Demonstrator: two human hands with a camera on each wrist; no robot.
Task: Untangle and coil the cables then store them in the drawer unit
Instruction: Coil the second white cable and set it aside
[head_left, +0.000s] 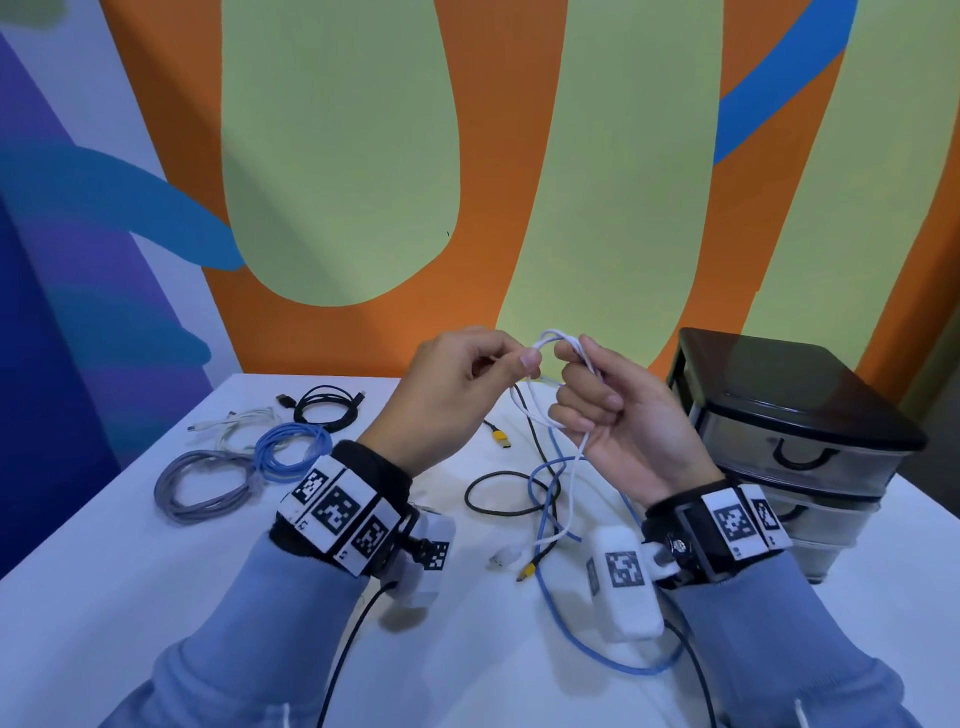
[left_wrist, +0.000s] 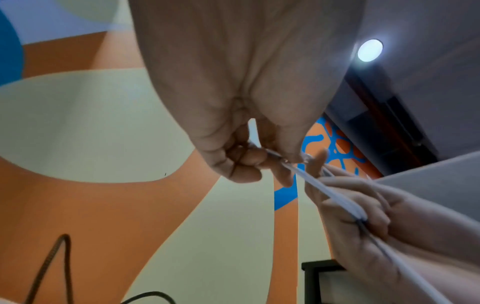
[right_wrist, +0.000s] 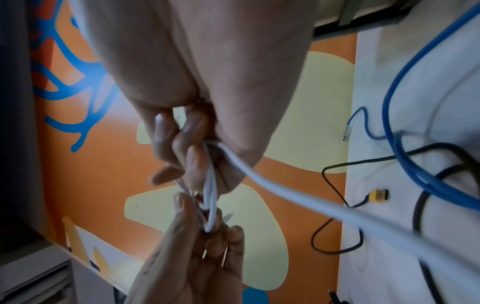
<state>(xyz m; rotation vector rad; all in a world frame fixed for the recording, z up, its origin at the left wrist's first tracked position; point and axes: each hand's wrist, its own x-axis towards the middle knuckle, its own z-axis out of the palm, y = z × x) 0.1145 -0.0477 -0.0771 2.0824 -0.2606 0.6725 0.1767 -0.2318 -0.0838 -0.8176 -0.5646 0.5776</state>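
Head view: a white cable (head_left: 551, 364) is held raised above the table (head_left: 130, 571), pinched by the left hand (head_left: 457, 387) and gripped in the curled right hand (head_left: 618, 415), presumably so its loops can be gathered clear of the blue cable (head_left: 587, 623) and black braided cable (head_left: 498, 499) lying tangled below; four finished coils (head_left: 260, 452) lie at the left, the closed drawer unit (head_left: 779, 431) at the right. Only square coded markers show on the wristbands; no legible writing. Left wrist view: the strand is pinched between thumb and fingertips (left_wrist: 249, 160). Right wrist view: several white strands are enclosed by curled fingers (right_wrist: 192, 156).
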